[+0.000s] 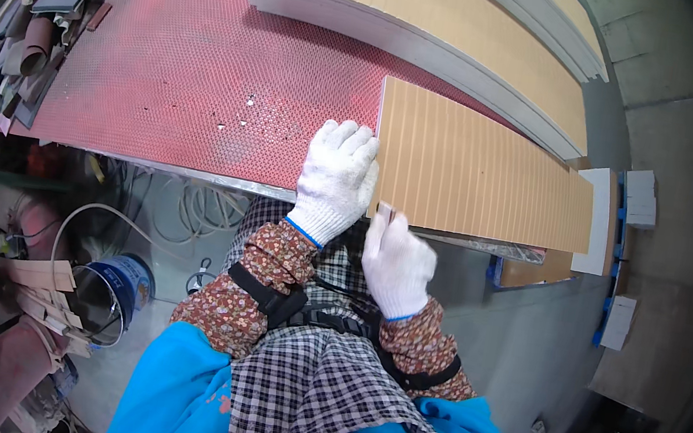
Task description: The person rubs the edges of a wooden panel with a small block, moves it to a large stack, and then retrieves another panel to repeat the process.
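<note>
A tan board (486,170) with pale crosswise lines lies near the front edge of a red mesh-textured table (182,61), reaching out to the right. My left hand (336,175), in a white knit glove, lies at the board's left end, touching it, with its fingers laid flat and close together. Just below the board's near left corner is my right hand (399,264), also gloved. Its fingers are closed on a small brownish strip (386,211), whose tip shows above the thumb at the near edge; most of it is hidden by the glove.
Farther back lie more tan-topped boards (427,24), stacked in thick layers. Sheets and rolls of abrasive-like scrap (39,40) are heaped at the table's left end. Below left stand a blue bucket (128,288) and a hose (90,211). White blocks (639,200) sit at right.
</note>
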### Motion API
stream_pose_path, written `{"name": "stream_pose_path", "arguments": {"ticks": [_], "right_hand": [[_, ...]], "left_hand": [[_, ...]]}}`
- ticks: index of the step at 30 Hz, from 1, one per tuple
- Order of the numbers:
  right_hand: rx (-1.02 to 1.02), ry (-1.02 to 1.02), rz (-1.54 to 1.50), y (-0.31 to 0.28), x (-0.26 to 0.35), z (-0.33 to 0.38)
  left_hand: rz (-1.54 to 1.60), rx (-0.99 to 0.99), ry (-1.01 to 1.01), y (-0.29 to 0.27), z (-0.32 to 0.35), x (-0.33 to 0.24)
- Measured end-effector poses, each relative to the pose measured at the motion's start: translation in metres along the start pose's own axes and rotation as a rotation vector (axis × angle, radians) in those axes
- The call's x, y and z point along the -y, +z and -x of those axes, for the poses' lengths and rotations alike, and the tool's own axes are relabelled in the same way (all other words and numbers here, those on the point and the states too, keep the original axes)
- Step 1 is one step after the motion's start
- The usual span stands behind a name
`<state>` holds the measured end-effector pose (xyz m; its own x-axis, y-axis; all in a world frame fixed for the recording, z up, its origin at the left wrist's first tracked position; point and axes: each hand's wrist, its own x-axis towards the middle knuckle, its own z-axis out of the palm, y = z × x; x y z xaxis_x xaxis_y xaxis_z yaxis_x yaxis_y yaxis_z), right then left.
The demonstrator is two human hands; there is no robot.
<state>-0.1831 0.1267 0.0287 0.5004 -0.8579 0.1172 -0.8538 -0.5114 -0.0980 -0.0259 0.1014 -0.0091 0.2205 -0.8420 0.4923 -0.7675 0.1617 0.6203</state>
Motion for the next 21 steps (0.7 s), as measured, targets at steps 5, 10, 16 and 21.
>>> {"name": "stream_pose_path", "arguments": {"ticks": [5, 10, 16, 21], "right_hand": [[-0.028, 0.069, -0.062, 0.001, -0.003, 0.009], [-0.059, -0.203, 0.23, 0.004, -0.013, 0.014], [0.046, 0.005, -0.035, 0.011, -0.008, 0.008], [0.209, 0.001, -0.087, 0.004, -0.014, 0.004]], "left_hand": [[-0.01, -0.022, 0.024, 0.002, 0.0, -0.001], [0.0, -0.085, 0.075, 0.009, -0.002, -0.006], [-0.03, -0.074, 0.108, 0.017, 0.007, 0.008], [-0.053, -0.045, 0.161, 0.023, 0.005, 0.012]]}}
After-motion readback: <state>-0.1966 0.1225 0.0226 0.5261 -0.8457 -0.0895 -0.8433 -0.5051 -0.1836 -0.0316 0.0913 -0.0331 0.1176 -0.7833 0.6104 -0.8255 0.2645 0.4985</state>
